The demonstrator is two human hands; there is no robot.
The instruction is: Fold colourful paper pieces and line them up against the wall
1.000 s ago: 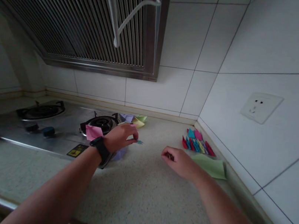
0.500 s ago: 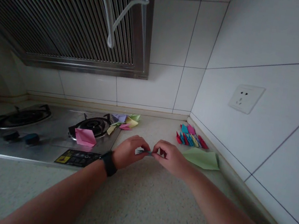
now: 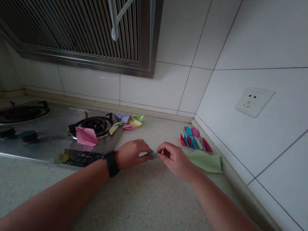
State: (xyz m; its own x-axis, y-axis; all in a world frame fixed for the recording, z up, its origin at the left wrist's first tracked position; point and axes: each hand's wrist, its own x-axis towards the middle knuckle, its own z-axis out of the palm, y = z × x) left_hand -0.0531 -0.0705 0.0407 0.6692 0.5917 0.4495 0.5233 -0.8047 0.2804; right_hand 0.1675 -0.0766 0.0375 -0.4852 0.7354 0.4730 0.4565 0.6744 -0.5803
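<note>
My left hand (image 3: pixel 133 154), with a dark watch on its wrist, pinches a small folded piece of paper (image 3: pixel 152 154) of bluish-green colour. Fingers of my right hand (image 3: pixel 172 160) pinch the other end of the same paper. Both hands hold it just above the speckled counter (image 3: pixel 154 208), and most of it is hidden by the fingers. Beyond my right hand lies a light green sheet of paper (image 3: pixel 206 162). Past that sheet sits a cluster of small folded papers (image 3: pixel 195 140) in red, blue, yellow and pink.
On the left is a gas stove (image 3: pixel 53 131) with a pink folded paper (image 3: pixel 86 136) at its right burner. Several pastel folded papers (image 3: pixel 130 121) lie by the stove's right edge. A range hood (image 3: pixel 92 62) hangs above, and a wall socket (image 3: pixel 254 102) is at right.
The folded paper has tilted slightly between my fingers and shows more of its bluish-green face. Both hands keep their pinch. The camera view has shifted a little.
</note>
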